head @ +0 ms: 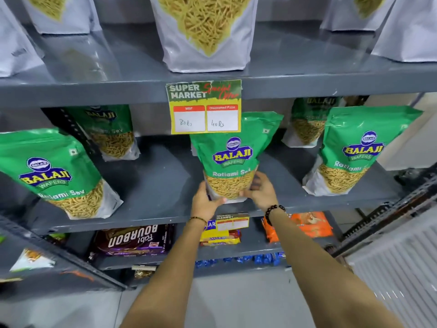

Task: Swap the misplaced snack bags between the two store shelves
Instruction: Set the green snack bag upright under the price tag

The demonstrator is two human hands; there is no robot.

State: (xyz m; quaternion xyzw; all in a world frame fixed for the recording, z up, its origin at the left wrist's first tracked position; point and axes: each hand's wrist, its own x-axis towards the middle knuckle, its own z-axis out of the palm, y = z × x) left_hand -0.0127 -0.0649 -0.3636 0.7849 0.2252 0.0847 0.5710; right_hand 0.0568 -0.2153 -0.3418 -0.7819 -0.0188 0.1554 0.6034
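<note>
Both hands grip the base of one snack pouch at centre frame.

The left hand (205, 199) and right hand (259, 188) clasp the lower corners of the green, glossy plastic stand-up snack pouch (233, 157), upright on the grey metal middle shelf (153, 176). Judged light, soft, slippery and crushable: hold low at both sides, without squeezing. Beyond, at top centre, a white pouch (203, 39) occupies the upper shelf (295, 67).

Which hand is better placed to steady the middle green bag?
Probably the right hand: it wraps the green bag at its lower side with more fingers on it. The left hand only grips the bottom corner.
</note>
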